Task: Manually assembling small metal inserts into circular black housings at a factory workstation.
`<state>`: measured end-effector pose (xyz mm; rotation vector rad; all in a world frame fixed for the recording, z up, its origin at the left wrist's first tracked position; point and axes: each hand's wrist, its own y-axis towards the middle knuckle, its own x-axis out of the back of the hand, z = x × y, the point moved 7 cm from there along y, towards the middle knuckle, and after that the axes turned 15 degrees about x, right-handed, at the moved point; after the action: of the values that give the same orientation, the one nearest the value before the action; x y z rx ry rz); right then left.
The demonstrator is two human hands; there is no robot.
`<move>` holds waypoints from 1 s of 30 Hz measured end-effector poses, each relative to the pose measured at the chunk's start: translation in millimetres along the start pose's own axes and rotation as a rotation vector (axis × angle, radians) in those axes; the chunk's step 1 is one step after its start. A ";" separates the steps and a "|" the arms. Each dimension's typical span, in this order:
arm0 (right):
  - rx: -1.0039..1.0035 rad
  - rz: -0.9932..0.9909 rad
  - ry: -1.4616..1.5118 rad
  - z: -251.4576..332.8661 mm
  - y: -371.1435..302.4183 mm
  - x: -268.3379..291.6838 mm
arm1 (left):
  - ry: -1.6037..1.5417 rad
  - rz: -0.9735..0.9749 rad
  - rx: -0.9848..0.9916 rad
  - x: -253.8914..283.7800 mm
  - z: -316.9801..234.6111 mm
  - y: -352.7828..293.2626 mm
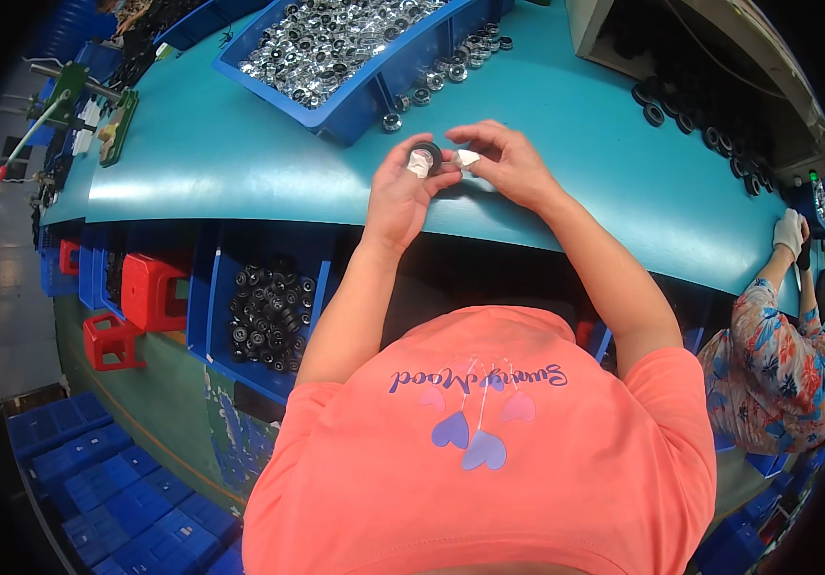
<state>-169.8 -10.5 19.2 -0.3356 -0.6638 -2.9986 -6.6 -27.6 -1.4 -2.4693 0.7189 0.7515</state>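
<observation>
glossy teal tabletop [240,182], blue plastic bin [362,113] heaped with shiny silver-and-black round pieces [336,48], left hand [401,196] curled around a round black part [433,150] above the tabletop's near edge, right hand [513,171] kinda half-curled beside it, can't tell if it's pinching anything

Sm. blk ring-shaped pc [431,149] held in L grip [399,195] over teal tbl [575,125].
</observation>
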 end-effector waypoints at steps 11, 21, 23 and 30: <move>-0.179 -0.032 0.248 -8.0 -3.9 -9.6 | 0.260 -0.051 0.025 -10.6 3.7 1.9; -0.167 0.014 0.426 -2.1 -1.5 -7.0 | 0.458 -0.295 -0.156 -19.8 -11.7 -10.6; -0.183 0.007 0.415 -2.8 -2.3 -7.0 | 0.574 -0.347 -0.225 -22.4 -15.9 -13.0; -0.204 -0.062 0.348 -3.9 -1.3 -4.7 | 0.883 -0.415 -0.384 -20.5 -17.2 -4.0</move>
<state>-166.2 -11.0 14.2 0.2024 -0.3440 -3.0723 -12.6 -27.0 25.0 -3.1403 0.3017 -0.4435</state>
